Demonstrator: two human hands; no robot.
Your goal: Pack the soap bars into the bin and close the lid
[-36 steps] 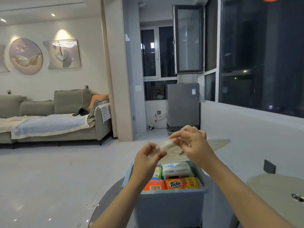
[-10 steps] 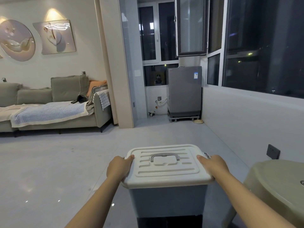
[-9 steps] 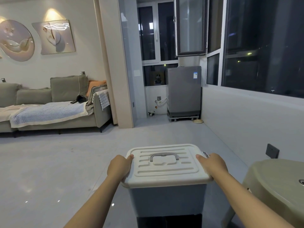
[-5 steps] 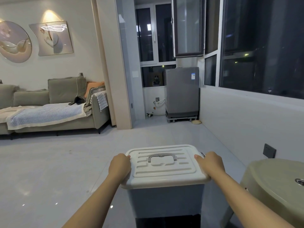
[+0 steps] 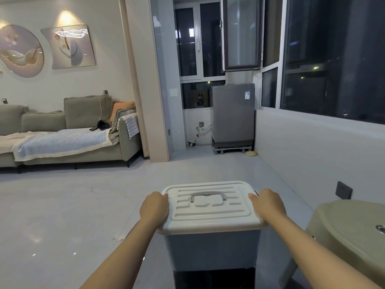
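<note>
A grey-blue bin (image 5: 210, 249) stands right in front of me, covered by its white ribbed lid (image 5: 210, 213) with a grey carry handle (image 5: 208, 195) lying flat on top. My left hand (image 5: 154, 207) grips the lid's left edge, fingers curled over the side. My right hand (image 5: 267, 205) grips the lid's right edge the same way. The soap bars are hidden inside the bin.
The bin rests on a dark support (image 5: 214, 278) at the bottom of the view. A pale green plastic stool (image 5: 350, 232) stands close at the right. Beyond lie a pale tiled floor (image 5: 83, 205), a sofa (image 5: 68, 138) at the left and a grey washing machine (image 5: 232, 115) by the windows.
3.6 s ago the bin was open with packets showing and both hands held a white bar above it. Since then the lid went on; over the last second the hands stay on its edges.
</note>
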